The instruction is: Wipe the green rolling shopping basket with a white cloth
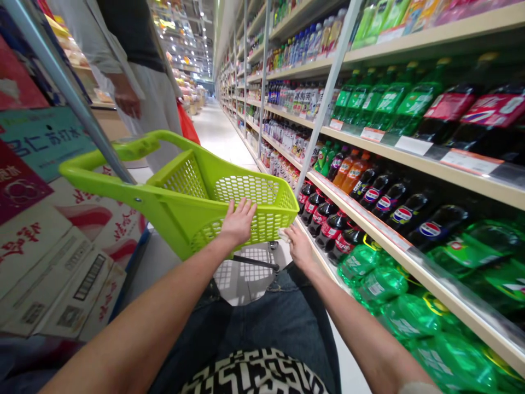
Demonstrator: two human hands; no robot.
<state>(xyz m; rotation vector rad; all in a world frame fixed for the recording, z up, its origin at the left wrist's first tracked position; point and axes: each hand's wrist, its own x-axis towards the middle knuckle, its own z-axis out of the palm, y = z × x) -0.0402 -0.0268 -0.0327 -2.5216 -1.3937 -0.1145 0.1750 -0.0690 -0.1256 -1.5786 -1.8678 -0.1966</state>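
A lime-green shopping cart (176, 202) with perforated basket walls stands in front of me, its handle toward the left. My left hand (238, 221) lies against the near side of the basket, fingers stretched out at the rim. In my right hand (299, 246) is a crumpled white wipe (284, 235), pinched at the fingertips close to the lower front corner of the basket. Whether the wipe touches the plastic, I cannot tell. Inside the basket, no goods show in the visible part.
Shelves of soda bottles (394, 197) line the right side, with large green bottles (375, 282) low down. Stacked cartons (61, 273) and a metal pole (74, 82) are at left. A person (143, 76) stands behind the cart, beside the aisle floor (211, 128).
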